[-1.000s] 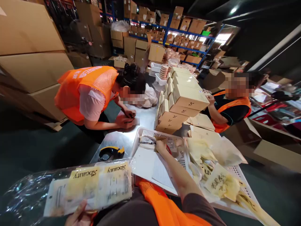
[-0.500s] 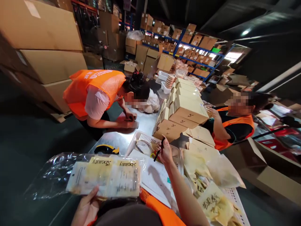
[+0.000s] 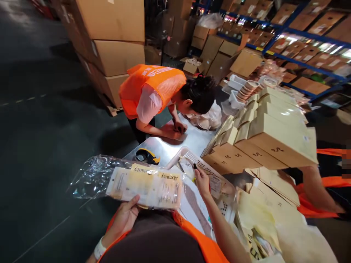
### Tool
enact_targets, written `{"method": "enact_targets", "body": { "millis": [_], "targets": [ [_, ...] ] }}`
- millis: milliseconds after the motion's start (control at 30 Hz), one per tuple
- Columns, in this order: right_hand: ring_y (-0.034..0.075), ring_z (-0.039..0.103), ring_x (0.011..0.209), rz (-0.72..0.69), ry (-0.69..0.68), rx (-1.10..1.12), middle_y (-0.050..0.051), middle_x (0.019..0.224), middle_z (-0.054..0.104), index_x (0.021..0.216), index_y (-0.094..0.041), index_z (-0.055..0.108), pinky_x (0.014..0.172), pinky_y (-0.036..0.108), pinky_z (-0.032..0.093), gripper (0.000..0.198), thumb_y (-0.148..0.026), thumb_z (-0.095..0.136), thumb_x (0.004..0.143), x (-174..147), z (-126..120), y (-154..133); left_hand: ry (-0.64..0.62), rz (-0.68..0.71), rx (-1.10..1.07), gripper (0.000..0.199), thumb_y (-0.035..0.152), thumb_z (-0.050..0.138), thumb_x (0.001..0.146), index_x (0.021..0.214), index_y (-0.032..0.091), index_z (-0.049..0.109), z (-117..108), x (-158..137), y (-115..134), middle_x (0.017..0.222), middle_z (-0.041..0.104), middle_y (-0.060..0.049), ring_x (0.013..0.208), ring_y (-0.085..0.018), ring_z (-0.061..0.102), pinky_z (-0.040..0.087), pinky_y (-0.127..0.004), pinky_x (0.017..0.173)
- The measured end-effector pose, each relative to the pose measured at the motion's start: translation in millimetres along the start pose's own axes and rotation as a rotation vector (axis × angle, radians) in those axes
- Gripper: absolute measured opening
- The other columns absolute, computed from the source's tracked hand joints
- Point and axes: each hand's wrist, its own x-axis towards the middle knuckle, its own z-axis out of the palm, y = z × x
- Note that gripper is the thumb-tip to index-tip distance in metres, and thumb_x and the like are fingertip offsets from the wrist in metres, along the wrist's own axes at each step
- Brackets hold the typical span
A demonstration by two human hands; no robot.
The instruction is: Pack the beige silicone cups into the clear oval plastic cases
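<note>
Pinching a bag, the left hand has the right hand at two o'clock, fingers round a pen.

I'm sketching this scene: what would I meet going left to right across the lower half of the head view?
White wristband → left hand → right hand → yellow bag → co-worker's arm.

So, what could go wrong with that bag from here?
The left grip holds the long clear plastic bag only near its lower edge, so its flat white-and-yellow packets might sag or slip. The bag's loose film could also snag on the round black-and-yellow tape dispenser just beyond it.
</note>
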Motion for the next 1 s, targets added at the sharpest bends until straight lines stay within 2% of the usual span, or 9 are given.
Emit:
{"method": "enact_targets", "body": {
  "millis": [100,167,333,467,733,900,1000],
  "targets": [
    [0.032,0.068,0.084,0.037,-0.017,-0.098,0.015,0.09,0.076,0.087,-0.016,0.076,0.077,0.041,0.052,0.057,-0.065,0.051,0.076,2.0,-0.5,8.0,0.012,0.012,-0.038,0.065,-0.006,0.06,0.082,0.14,0.023,0.053,1.4,-2.1,-0.6,0.1,0.079,-0.003,0.095,-0.023,0.075,0.058,-0.033,0.096],
    [0.033,0.069,0.086,0.051,-0.025,-0.169,0.016,0.092,0.076,0.084,-0.017,0.075,0.078,0.041,0.052,0.052,-0.062,0.051,0.076,1.7,-3.5,13.4,0.014,0.012,-0.05,0.065,-0.005,0.06,0.083,0.141,0.023,0.051,2.2,-2.5,-0.9,0.1,0.079,-0.003,0.096,-0.023,0.075,0.057,-0.033,0.097],
    [0.03,0.068,0.071,0.053,-0.069,-0.279,0.011,0.074,0.075,0.081,-0.02,0.072,0.069,0.038,0.052,0.044,-0.058,0.051,0.075,-2.5,-8.9,20.2,0.022,-0.026,-0.027,0.063,-0.005,0.059,0.085,0.142,0.02,0.049,-0.6,-0.1,-2.2,0.099,0.079,-0.005,0.095,-0.024,0.075,0.058,-0.036,0.096],
    [0.031,0.068,0.083,-0.008,-0.091,-0.272,0.014,0.093,0.076,0.087,-0.02,0.071,0.076,0.038,0.052,0.044,-0.056,0.05,0.076,-7.9,-4.3,13.1,0.027,-0.024,0.023,0.063,-0.006,0.056,0.085,0.142,0.022,0.049,-5.6,4.9,-2.5,0.101,0.079,-0.005,0.096,-0.023,0.075,0.057,-0.038,0.098],
    [0.023,0.058,0.062,-0.031,-0.01,-0.26,0.008,0.066,0.064,0.07,-0.021,0.057,0.061,0.032,0.046,0.043,-0.058,0.039,0.085,-26.0,-0.2,2.9,-0.027,-0.008,0.105,0.061,-0.002,0.058,0.085,0.14,0.022,0.052,-11.5,12.3,-0.5,0.099,0.079,-0.004,0.097,-0.024,0.074,0.057,-0.039,0.099],
    [0.021,0.056,0.064,-0.046,-0.014,-0.243,0.005,0.065,0.062,0.071,-0.021,0.057,0.061,0.03,0.047,0.049,-0.063,0.036,0.087,-35.4,5.9,-1.1,-0.005,-0.031,0.116,0.06,-0.005,0.054,0.086,0.139,0.022,0.053,-9.2,9.2,4.9,0.096,0.079,-0.003,0.094,-0.024,0.075,0.058,-0.038,0.097],
    [0.023,0.061,0.072,-0.054,-0.056,-0.234,0.008,0.075,0.067,0.084,-0.019,0.063,0.067,0.033,0.05,0.055,-0.063,0.032,0.09,-36.9,9.3,-5.0,0.014,-0.025,0.111,0.059,-0.005,0.056,0.085,0.137,0.023,0.055,-8.0,6.9,8.6,0.098,0.079,-0.002,0.093,-0.022,0.075,0.057,-0.036,0.098]
  ]
}}
